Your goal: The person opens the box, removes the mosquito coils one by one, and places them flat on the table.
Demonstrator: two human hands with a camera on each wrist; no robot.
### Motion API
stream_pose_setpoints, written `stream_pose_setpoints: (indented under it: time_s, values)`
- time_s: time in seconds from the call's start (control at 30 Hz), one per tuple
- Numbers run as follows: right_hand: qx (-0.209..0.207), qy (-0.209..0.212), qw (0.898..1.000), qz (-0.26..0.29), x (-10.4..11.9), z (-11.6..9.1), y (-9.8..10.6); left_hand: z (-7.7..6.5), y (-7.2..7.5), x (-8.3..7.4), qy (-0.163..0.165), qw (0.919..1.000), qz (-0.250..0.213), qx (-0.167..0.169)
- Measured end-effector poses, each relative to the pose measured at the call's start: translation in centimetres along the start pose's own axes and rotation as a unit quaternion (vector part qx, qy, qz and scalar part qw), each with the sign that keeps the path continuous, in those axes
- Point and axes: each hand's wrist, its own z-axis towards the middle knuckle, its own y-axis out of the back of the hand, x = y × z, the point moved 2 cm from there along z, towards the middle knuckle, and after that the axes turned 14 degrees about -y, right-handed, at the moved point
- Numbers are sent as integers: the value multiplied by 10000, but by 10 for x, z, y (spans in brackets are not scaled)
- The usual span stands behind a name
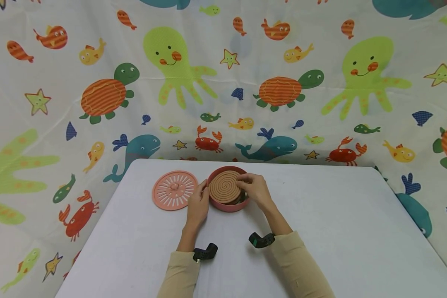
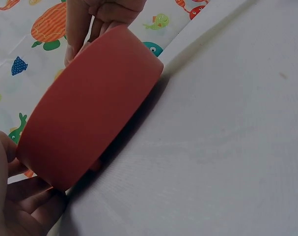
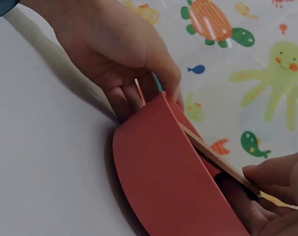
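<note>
A flat tan mosquito coil lies tilted in the mouth of a round red box, its right side raised. My right hand pinches the coil's right edge between thumb and fingers, as the right wrist view shows at the coil's rim. On the box's left side, my left hand grips the wall, thumb at the rim and fingers against the outside. Only the plain outer wall of the box shows in the left wrist view. The inside beneath the coil is mostly hidden.
A pink slotted round lid with a small central knob lies left of the box, close by my left hand. The white table spreads on both sides. Behind its far edge hangs a sea-animal patterned cloth.
</note>
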Motion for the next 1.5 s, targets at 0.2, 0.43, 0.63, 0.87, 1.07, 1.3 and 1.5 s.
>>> stream_pose_setpoints:
  time_s: [0.2,0.43,0.63,0.87,1.07,1.3,1.5]
  values:
    - [67,29,10000,40,0,0,0,1,-1,0,-187,9996,169,-105]
    - [29,-7,9998,199,-1,1,-2,1,0,0,-89,10000,21,-23]
    - [-74,-20,9995,318,-2,0,-2,0,1,0,-116,9999,0,-12]
    - [-112,-16,9989,448,0,-4,1,1,2,1,-38,10000,-47,19]
    - [-162,-23,9983,568,1,-4,6,1,2,1,-6,10000,-73,35]
    - [-252,42,9978,610,1,-2,15,2,2,2,13,10000,-77,33]
    - [-367,36,9977,577,-1,-1,24,1,2,2,-19,10000,-75,43]
